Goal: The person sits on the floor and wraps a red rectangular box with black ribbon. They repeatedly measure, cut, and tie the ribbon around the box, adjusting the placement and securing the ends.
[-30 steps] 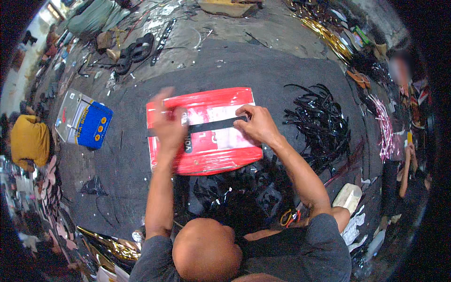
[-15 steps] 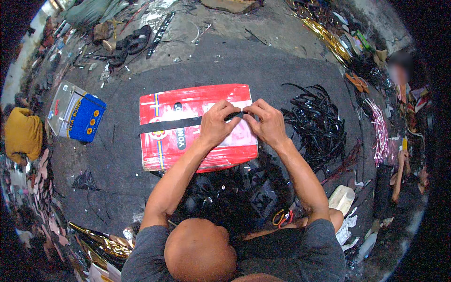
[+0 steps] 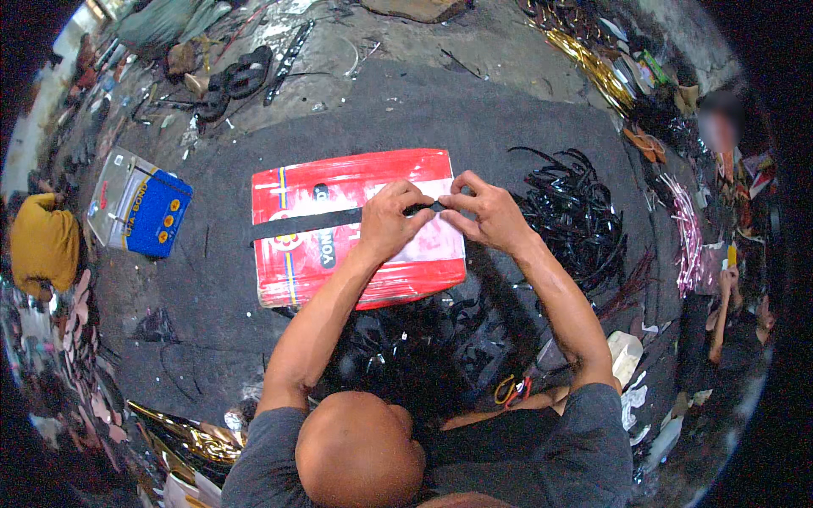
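Here, a black strip (image 3: 306,224) crosses a red package (image 3: 339,275)

The package rests on a dark mat (image 3: 212,292), the strip over its top. Near its right side, the left hand (image 3: 394,218) and right hand (image 3: 489,217) hold the strip in narrow pinches, almost meeting. A tangled heap of black strips (image 3: 574,224) lies to the right; a blue-and-grey container (image 3: 157,216) sits well apart at left.

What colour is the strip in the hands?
The strip is black; it shows best in the head view.

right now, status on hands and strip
Left fingers, right fingers: both pinching flat black strip. Strip across red rectangular parcel. Glossy black strip heap right, apart from parcel.
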Tool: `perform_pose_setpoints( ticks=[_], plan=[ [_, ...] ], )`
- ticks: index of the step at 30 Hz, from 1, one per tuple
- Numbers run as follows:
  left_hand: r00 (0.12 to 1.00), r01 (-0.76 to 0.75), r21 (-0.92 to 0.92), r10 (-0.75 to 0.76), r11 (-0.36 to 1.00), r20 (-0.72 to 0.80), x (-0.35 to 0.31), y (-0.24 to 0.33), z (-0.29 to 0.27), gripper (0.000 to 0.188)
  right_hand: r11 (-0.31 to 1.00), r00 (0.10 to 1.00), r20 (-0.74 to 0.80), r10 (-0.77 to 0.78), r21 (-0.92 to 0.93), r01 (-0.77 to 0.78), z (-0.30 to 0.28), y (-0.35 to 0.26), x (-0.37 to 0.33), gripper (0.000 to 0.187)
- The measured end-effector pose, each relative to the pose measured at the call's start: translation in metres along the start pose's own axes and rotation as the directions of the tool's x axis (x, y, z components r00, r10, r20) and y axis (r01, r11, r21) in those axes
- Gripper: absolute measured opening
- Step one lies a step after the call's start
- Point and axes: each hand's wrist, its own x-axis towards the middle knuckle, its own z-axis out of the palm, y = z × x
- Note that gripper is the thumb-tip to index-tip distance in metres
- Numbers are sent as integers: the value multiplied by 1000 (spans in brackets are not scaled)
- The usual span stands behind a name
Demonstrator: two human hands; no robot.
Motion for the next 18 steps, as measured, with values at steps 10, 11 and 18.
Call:
perform_pose_setpoints(
  ticks=[10, 11, 18],
  plan=[
    [995, 102, -56, -102, 993, -2, 4, 3, 0, 9, 905, 907, -178, 382, 271, -327, 32, -1, -6, 15],
    [992, 123, -56, -123, 991, 5, 1, 4, 0, 9, 856, 865, -168, 472, 323, -404, 39, -3, -9, 15],
    [987, 160, 16, -161, 987, 22, 9, 7, 0, 9, 534, 710, -17, 704, 671, -514, 56, 3, -4, 20]
  ],
)
